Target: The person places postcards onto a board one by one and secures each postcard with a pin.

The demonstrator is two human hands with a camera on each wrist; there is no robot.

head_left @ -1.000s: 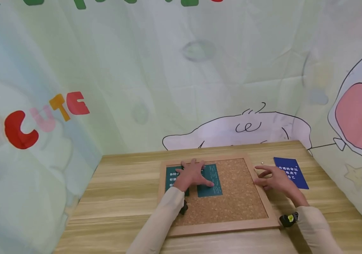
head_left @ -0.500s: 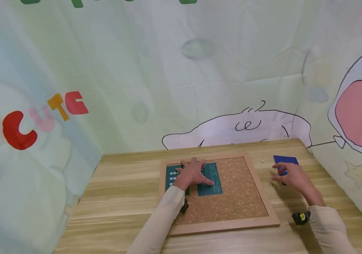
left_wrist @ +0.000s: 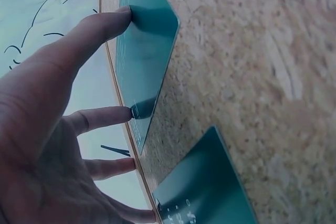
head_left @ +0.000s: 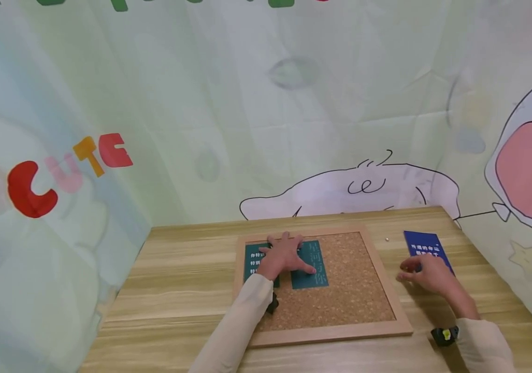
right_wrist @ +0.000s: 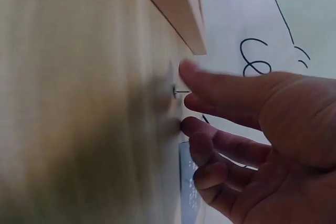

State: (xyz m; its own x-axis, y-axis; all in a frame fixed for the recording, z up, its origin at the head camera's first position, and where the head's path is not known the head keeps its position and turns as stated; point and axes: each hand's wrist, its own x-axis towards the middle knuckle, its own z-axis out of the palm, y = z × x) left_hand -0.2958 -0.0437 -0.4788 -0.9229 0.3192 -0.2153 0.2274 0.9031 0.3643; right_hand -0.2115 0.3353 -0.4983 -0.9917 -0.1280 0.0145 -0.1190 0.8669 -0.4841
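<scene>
My left hand (head_left: 283, 259) is spread over the cork board (head_left: 354, 290). In the left wrist view its thumb and a finger touch the right-hand teal card (left_wrist: 149, 51); another teal card (left_wrist: 205, 187) lies beside it. My right hand (head_left: 431, 274) is low over the table, right of the board, fingers bent and thumb apart. In the right wrist view a small thumbtack (right_wrist: 181, 92) stands point up on the table, between thumb and index fingertip; no firm grip on it shows. Part of the blue card (head_left: 426, 243) is hidden behind the right hand.
Another small tack (head_left: 387, 239) lies on the wooden table (head_left: 177, 280), between the board and the blue card. The board's wooden frame (head_left: 331, 334) forms a raised edge. A printed cloth backdrop (head_left: 200, 129) stands behind the table.
My right hand has moved right, away from the board's edge, then slightly lower and nearer me by the thumbtack. The left hand keeps its place on the board.
</scene>
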